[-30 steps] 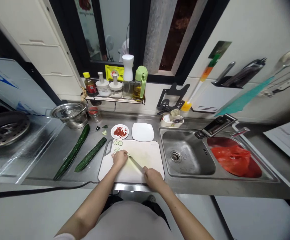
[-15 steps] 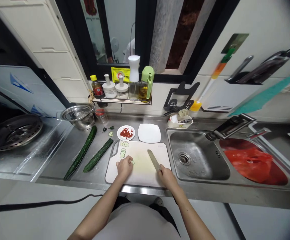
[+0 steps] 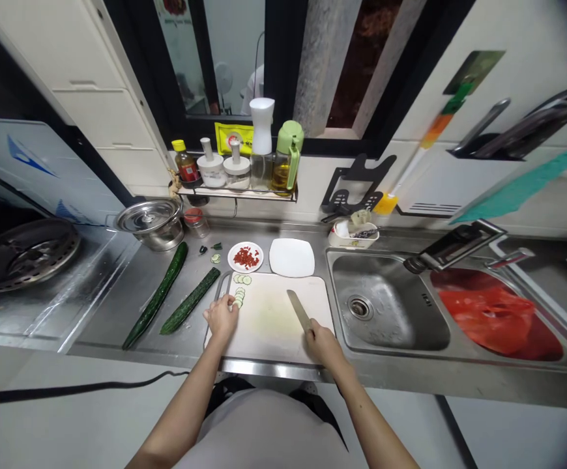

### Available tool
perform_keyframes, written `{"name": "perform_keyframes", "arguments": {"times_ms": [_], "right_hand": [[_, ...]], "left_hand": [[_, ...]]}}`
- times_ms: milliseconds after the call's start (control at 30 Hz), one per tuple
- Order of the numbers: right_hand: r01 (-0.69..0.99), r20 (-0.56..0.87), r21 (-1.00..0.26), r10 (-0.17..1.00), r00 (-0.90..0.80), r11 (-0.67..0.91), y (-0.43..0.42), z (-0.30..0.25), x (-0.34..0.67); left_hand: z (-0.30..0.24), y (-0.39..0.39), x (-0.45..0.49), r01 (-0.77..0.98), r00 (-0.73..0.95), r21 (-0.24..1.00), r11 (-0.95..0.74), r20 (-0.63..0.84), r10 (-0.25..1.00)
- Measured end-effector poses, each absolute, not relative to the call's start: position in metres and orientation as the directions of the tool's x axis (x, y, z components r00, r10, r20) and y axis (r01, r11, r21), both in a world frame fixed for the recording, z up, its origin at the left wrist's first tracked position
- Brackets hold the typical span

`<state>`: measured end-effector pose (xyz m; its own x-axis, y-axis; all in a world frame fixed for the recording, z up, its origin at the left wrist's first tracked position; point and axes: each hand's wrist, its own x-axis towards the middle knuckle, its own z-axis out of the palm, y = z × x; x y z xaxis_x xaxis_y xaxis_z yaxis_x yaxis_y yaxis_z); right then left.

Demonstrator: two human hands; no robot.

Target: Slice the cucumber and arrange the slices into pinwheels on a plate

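My right hand (image 3: 320, 340) is wrapped round the handle of a kitchen knife (image 3: 299, 311), its blade lying low over the white cutting board (image 3: 283, 339). At the board's left side, my left hand (image 3: 222, 318) has its fingertips pinched on a cucumber slice (image 3: 237, 303) at the lower end of a short column of overlapping slices (image 3: 240, 294). A small row of cucumber slices (image 3: 242, 279) lies above that column. Left of the board are a cut cucumber (image 3: 190, 301) and a longer whole cucumber (image 3: 157, 296).
Behind the board stand a plate of chopped red pieces (image 3: 231, 266) and a white square plate (image 3: 292, 257). Cucumber scraps (image 3: 216, 258) lie near a lidded steel pot (image 3: 151, 225). A sink (image 3: 386, 312) is on the right, and a seasoning shelf (image 3: 244, 193) hangs at the back.
My left hand has moved left with the cucumber slice, from mid-board to the column of slices. My right hand keeps the knife in nearly the same place. The view has shifted slightly.
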<state>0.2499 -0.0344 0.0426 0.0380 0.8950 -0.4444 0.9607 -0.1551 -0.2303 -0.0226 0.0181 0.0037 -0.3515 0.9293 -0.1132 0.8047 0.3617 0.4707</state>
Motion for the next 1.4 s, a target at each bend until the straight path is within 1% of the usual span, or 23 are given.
{"name": "perform_keyframes", "arguments": {"times_ms": [200,333,633,867,967,1033,1100,1233,1300,1400], "right_hand": [[0.962,-0.485,-0.200,0.872,0.066,-0.184,-0.033,0.043,0.247],[0.963,-0.485,-0.195,0.872,0.072,-0.188,-0.034,0.044,0.245],[0.959,-0.495,-0.202,0.866,0.074,-0.198,-0.034,0.047,0.244],[0.960,-0.487,-0.205,0.871,0.068,-0.189,-0.035,0.045,0.245],[0.962,-0.476,-0.199,0.876,0.070,-0.185,-0.035,0.044,0.245],[0.963,-0.481,-0.195,0.874,0.072,-0.186,-0.035,0.044,0.245],[0.964,-0.481,-0.191,0.874,0.072,-0.185,-0.035,0.044,0.245],[0.966,-0.475,-0.191,0.878,0.063,-0.173,-0.035,0.044,0.245],[0.968,-0.483,-0.181,0.873,0.067,-0.174,-0.035,0.045,0.244],[0.971,-0.499,-0.163,0.864,0.070,-0.173,-0.035,0.049,0.242]], "left_hand": [[0.007,0.025,-0.016,0.812,-0.357,0.470,0.347,-0.071,0.931],[0.010,0.044,-0.003,0.826,-0.339,0.468,0.315,-0.035,0.940],[0.010,0.078,0.012,0.883,-0.323,0.341,0.323,-0.058,0.945],[0.005,0.082,0.007,0.907,-0.296,0.301,0.295,-0.044,0.954],[0.007,0.084,0.006,0.903,-0.282,0.333,0.272,-0.017,0.959],[0.010,0.084,0.008,0.889,-0.275,0.376,0.261,-0.017,0.961],[0.015,0.082,0.010,0.853,-0.269,0.449,0.268,-0.062,0.961],[0.019,0.067,0.018,0.730,-0.216,0.610,0.309,-0.223,0.950],[0.018,0.055,0.021,0.708,-0.171,0.631,0.316,-0.281,0.944],[0.013,0.039,0.021,0.730,-0.131,0.608,0.313,-0.325,0.937]]}}
